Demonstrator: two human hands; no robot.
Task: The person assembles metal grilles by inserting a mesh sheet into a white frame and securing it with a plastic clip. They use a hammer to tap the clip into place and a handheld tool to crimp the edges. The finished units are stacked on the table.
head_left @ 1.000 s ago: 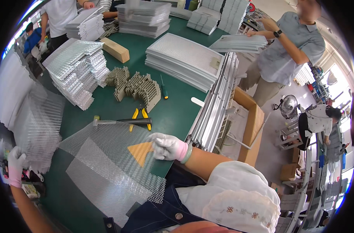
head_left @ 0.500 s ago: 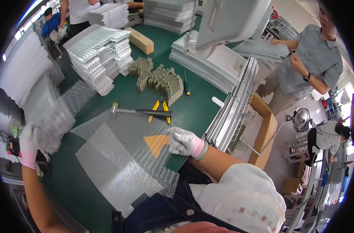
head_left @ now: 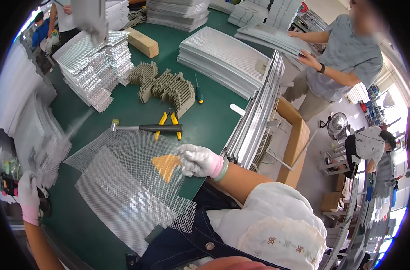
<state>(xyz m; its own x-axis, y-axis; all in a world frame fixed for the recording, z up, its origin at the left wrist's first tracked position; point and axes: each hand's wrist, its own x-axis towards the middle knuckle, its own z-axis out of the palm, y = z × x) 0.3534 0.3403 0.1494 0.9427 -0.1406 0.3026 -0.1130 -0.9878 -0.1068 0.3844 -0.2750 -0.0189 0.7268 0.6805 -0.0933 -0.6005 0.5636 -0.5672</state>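
My right hand point(head_left: 198, 161), in a white glove with a pink cuff, is closed at the right edge of a silvery expanded metal mesh sheet point(head_left: 128, 146). The sheet overlaps a finer mesh sheet point(head_left: 103, 180) on the green table. A yellow-orange triangle point(head_left: 166, 167) shows through the mesh beside my right fingers. At the far left is my left hand point(head_left: 28, 195), also gloved, below a stack of mesh sheets point(head_left: 38, 135); its fingers point upward, and whether they grip anything is unclear. A hammer point(head_left: 148, 128) lies across yellow-handled pliers point(head_left: 176, 126) beyond the mesh.
Behind the tools stand zigzag tan pieces point(head_left: 162, 85), a green screwdriver point(head_left: 199, 92), a wooden block point(head_left: 143, 42) and a shiny folded mesh stack point(head_left: 94, 67). Pale panels point(head_left: 223, 58) and metal strips point(head_left: 254, 117) line the right. A co-worker point(head_left: 349, 58) holds panels there.
My left hand has come down, toward me. The view has shifted right, my right hand staying at the mesh edge. A pale hanging fixture now appears farther left, and the co-worker's panels sit differently.
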